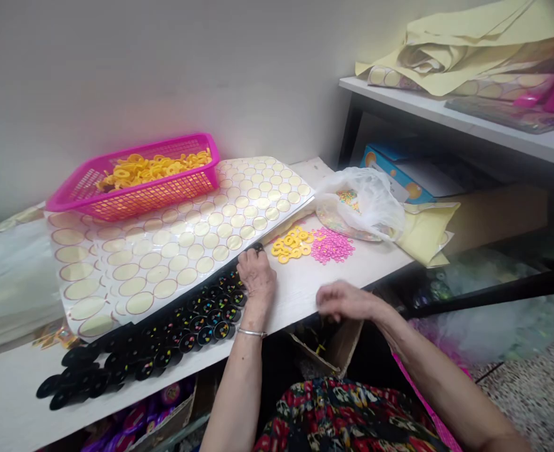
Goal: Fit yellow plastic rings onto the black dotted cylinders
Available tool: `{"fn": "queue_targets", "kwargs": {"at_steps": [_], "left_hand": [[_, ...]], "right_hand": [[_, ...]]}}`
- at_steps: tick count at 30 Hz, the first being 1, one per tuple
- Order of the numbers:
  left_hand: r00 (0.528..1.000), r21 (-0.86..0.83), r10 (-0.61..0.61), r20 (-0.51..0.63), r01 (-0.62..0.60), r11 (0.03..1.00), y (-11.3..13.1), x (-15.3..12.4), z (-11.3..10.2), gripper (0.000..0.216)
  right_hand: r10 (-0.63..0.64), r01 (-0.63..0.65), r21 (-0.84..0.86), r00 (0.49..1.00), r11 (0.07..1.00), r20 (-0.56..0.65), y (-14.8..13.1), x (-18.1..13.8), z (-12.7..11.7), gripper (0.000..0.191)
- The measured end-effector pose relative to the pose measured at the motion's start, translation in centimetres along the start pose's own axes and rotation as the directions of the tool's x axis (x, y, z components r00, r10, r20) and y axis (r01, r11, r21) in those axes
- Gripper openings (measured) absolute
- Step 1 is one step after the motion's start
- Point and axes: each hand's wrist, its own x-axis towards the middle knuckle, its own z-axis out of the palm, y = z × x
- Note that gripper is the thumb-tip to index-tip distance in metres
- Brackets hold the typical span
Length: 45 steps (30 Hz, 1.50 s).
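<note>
My left hand [257,273] rests at the right end of the rows of small black cups [187,320], its fingers closed around a black cup [257,247] at the back corner. Many of these cups have bits of colour inside. Over the table's front edge hovers my right hand [345,301], slightly blurred, with its fingers curled together; whatever they may hold is hidden. Beyond the hands lie a heap of yellow rings [292,244] and a heap of tiny pink beads [332,245], side by side on the white table [296,292].
A pink basket [154,191] of yellow pieces stands on sheets of oval stickers [183,242]. A clear plastic bag [366,204] with small coloured bits sits at the right. An open cardboard box [340,351] is below the table edge. A white shelf [465,116] juts in at right.
</note>
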Motion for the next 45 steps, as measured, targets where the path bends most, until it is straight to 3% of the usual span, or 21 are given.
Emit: {"fn": "queue_targets", "kwargs": {"at_steps": [1,3,4,6,11,14,19,25,33,35,39,42,45], "left_hand": [[1.000,-0.013,0.029,0.009,-0.029,0.999,0.1,-0.1,-0.2,0.016],[0.995,-0.055,0.091,0.034,-0.089,0.994,0.3,-0.4,-0.6,0.015],[0.992,-0.094,0.119,0.043,-0.114,0.989,0.4,-0.7,-0.7,0.015],[0.987,-0.220,0.155,0.038,-0.143,0.965,0.7,-1.5,-0.8,0.014],[0.997,-0.613,0.066,-0.038,-0.076,0.787,1.1,-3.2,0.3,0.020],[0.999,-0.766,-0.033,0.037,0.049,0.641,1.1,-3.8,1.0,0.027],[0.988,-0.865,-0.018,0.152,0.142,0.481,0.9,-4.6,1.9,0.019],[0.983,-0.862,0.002,0.184,0.161,0.481,0.9,-5.0,2.5,0.024],[0.986,-0.852,0.020,0.166,0.133,0.506,0.9,-5.2,2.6,0.022],[0.988,-0.849,0.023,0.153,0.119,0.515,0.9,-5.2,2.6,0.023],[0.991,-0.839,0.031,0.127,0.091,0.536,1.1,-5.3,2.5,0.023],[0.996,-0.841,0.034,0.085,0.053,0.538,1.2,-5.3,2.5,0.016],[0.997,-0.843,0.047,0.057,0.023,0.537,1.2,-5.4,2.5,0.013]], "right_hand": [[-0.060,0.051,-0.045,0.970,0.998,-0.237,0.0,0.4,-1.0,0.014],[-0.178,0.057,-0.220,0.794,0.974,-0.581,0.3,1.7,-2.7,0.010],[-0.225,0.038,-0.290,0.726,0.956,-0.650,0.5,2.5,-3.3,0.009],[-0.284,-0.006,-0.389,0.673,0.921,-0.683,0.8,4.1,-3.8,0.011],[-0.340,-0.112,-0.546,0.675,0.830,-0.655,-0.5,7.3,-3.5,0.014],[-0.356,-0.144,-0.600,0.689,0.787,-0.631,-1.5,8.1,-3.5,0.013],[-0.291,-0.211,-0.598,0.719,0.773,-0.631,-1.3,7.1,-3.6,0.012],[-0.322,-0.242,-0.668,0.730,0.703,-0.603,-0.2,4.8,-2.3,0.015],[-0.368,-0.208,-0.718,0.745,0.664,-0.556,-0.1,5.5,-2.1,0.018],[-0.402,-0.148,-0.694,0.722,0.704,-0.563,-0.5,5.5,-1.8,0.017],[-0.496,0.096,-0.593,0.662,0.800,-0.562,-2.2,5.2,-0.6,0.013],[-0.541,0.219,-0.572,0.687,0.791,-0.485,-3.6,5.3,0.3,0.011],[-0.555,0.236,-0.608,0.723,0.758,-0.412,-4.2,5.6,1.1,0.011]]}}
